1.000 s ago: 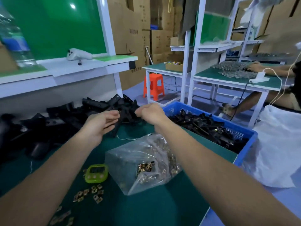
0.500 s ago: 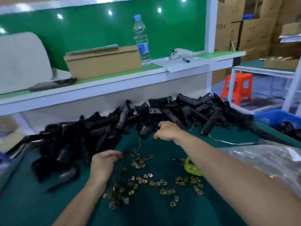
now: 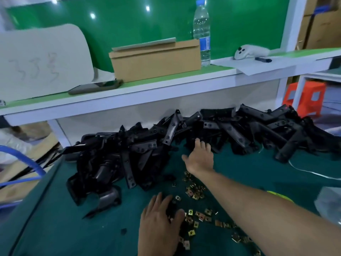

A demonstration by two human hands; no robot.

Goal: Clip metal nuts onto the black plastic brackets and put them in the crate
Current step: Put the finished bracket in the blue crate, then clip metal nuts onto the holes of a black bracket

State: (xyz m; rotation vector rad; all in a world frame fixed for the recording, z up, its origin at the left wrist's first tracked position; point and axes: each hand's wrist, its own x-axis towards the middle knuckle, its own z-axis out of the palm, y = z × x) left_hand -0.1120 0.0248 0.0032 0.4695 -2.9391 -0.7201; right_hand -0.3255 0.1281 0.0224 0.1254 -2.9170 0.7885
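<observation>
Right hand (image 3: 200, 159) spread open at the edge of the black plastic brackets (image 3: 184, 137) heap, left hand (image 3: 158, 220) palm-down, fingers loosely apart over scattered metal nuts (image 3: 195, 193), bottle (image 3: 202, 32) label blue, print unreadable, white board (image 3: 40, 61) scribbles illegible.

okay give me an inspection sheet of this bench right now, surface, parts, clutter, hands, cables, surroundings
Surface: green mat, partly bare.
Job's things: black brackets heaped along the back; metal nuts scattered loose at the front; crate not in view.
Clutter: yellow-green gadget behind the right forearm; clear bag at the right edge.
Hands: left hand palm down over nuts; right hand open, reaching at the brackets.
Cables: thin white wire on the mat; blue tube far left.
Surroundings: shelf with cardboard box, water bottle, phone; orange stool.
</observation>
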